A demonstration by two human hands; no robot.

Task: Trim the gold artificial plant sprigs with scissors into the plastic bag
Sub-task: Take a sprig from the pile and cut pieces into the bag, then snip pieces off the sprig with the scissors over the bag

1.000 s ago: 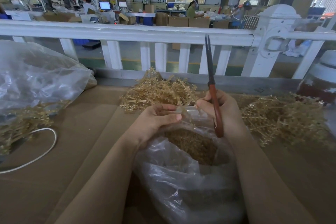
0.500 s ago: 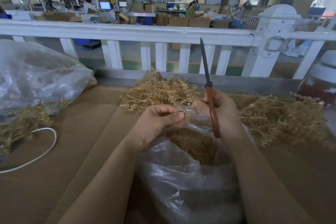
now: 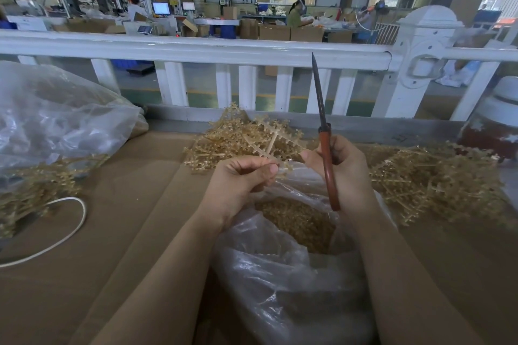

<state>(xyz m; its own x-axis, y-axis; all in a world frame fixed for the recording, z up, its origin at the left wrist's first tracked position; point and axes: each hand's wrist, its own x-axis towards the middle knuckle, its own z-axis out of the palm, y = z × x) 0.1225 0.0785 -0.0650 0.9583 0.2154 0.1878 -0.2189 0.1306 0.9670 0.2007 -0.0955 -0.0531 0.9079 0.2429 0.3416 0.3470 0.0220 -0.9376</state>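
over the open plastic bag (image 3: pixel 294 283) at the surface's near edge, the left hand (image 3: pixel 241 179) pinches a light, stiff, brittle-looking gold sprig (image 3: pixel 269 143) by its stem, while the right hand (image 3: pixel 344 168) grips closed scissors (image 3: pixel 325 145).

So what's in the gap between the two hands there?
In the head view, the gold sprig pinched by the left hand sticks up there, with the open plastic bag of trimmings just below; the right hand holds the scissors.

Left hand (image 3: pixel 241 179) lifted new sprig (image 3: pixel 269 143) above bag; scissors (image 3: pixel 325 137) tilted leftward
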